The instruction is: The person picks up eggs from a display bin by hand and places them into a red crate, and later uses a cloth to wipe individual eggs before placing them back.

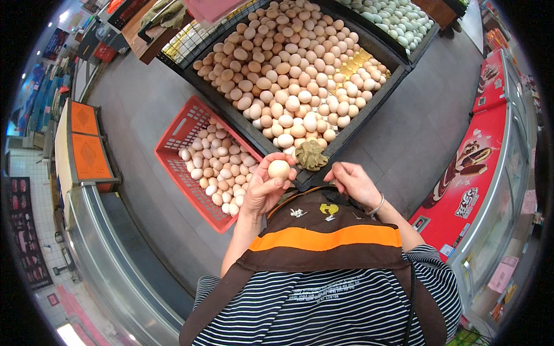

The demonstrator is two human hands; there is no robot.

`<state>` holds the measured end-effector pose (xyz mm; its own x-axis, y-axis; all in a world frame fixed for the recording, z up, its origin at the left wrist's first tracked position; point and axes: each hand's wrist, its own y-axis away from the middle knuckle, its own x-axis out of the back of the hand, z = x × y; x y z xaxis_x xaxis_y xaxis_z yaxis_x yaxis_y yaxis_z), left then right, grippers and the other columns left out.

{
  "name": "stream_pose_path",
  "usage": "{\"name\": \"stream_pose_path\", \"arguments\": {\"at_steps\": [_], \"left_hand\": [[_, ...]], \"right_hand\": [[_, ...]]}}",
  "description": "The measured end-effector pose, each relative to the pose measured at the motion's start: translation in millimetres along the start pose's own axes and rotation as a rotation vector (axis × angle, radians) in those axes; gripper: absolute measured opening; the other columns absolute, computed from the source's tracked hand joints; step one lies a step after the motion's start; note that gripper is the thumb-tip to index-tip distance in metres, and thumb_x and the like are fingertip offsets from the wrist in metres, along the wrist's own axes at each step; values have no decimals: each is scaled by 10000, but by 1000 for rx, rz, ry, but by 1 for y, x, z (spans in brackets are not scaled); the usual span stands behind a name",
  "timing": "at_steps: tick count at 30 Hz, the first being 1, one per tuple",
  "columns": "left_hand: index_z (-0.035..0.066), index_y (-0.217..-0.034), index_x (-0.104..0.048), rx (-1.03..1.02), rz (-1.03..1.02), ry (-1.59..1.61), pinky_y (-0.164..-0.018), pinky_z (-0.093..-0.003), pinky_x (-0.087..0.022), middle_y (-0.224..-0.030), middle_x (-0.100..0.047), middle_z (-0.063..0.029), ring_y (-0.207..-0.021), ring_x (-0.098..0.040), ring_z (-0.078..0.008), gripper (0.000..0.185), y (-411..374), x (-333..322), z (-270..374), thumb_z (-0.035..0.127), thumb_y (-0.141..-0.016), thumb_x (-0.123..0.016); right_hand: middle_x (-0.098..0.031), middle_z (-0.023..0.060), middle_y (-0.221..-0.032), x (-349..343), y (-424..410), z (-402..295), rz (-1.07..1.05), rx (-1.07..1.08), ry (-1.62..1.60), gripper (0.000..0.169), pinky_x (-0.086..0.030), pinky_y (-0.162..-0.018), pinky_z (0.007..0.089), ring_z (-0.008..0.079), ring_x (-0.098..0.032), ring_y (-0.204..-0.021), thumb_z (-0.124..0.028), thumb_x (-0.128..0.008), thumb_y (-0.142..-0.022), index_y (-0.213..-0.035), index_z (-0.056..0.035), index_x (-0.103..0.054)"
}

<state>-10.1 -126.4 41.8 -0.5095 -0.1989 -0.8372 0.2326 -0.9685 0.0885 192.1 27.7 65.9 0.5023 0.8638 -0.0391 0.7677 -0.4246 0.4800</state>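
Observation:
A pale brown egg [279, 169] rests in my left hand [265, 186], held between the thumb and curled fingers. My right hand [355, 182] is just above the apron with its fingers folded in, and nothing shows in its grasp. Between the hands, a crumpled olive-brown cloth [311, 155] lies at the near corner of a black bin [368, 113]. Brown and cream eggs [283, 80] are heaped in that bin. Beside my left forearm, a red plastic crate [178, 125] holds many more eggs [223, 166].
Pale greenish eggs [400, 28] fill another bin at the back right. A yellow egg tray [352, 65] shows among the brown eggs. Red chest freezers [471, 151] line the right side, and a glass-topped display case [112, 251] curves along the left. Grey floor [130, 99] runs between.

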Motion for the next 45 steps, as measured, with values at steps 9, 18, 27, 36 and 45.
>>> {"name": "stream_pose_path", "arguments": {"at_steps": [9,18,27,36,45], "left_hand": [[-1,-1240,-497,166,-125,345,-530,-202,-414,-1068,-489,-131,-729,-445,-150,384,-10,22,17,310,-1021,-449],[25,-1164,-520,283,-48,488,-480,-215,-338,-922,-499,-75,-647,-408,-137,495,-26,35,15,468,-1039,-339],[140,-1281,-500,365,110,345,-472,-200,-312,-969,-569,-75,-630,-402,-117,482,-40,38,3,513,-1033,-324],[82,-1299,-483,336,67,244,-481,-198,-350,-1041,-574,-95,-638,-418,-122,490,-38,44,6,465,-1051,-304],[90,-1321,-478,215,115,270,-570,-250,-413,-1086,-601,-111,-722,-488,-172,383,-24,54,18,338,-1030,-447]], "right_hand": [[-614,131,-913,-27,15,33,44,278,488,273,-492,-797,366,276,-610,-857,-128,-539,-956,-1178,22,-590],[-515,-9,-948,-41,24,26,267,540,339,227,-418,-784,252,125,-478,-853,-96,-652,-909,-1125,-50,-705],[-696,15,-926,-52,40,88,534,59,-112,241,-534,-606,222,49,-625,-758,-173,-626,-952,-1155,-51,-670],[-730,114,-914,-12,59,53,83,-215,378,230,-576,-698,295,164,-725,-794,-128,-518,-972,-1113,6,-641],[-708,170,-870,-8,20,54,88,190,998,278,-561,-748,407,321,-697,-813,-65,-588,-817,-1075,-54,-694]]}}
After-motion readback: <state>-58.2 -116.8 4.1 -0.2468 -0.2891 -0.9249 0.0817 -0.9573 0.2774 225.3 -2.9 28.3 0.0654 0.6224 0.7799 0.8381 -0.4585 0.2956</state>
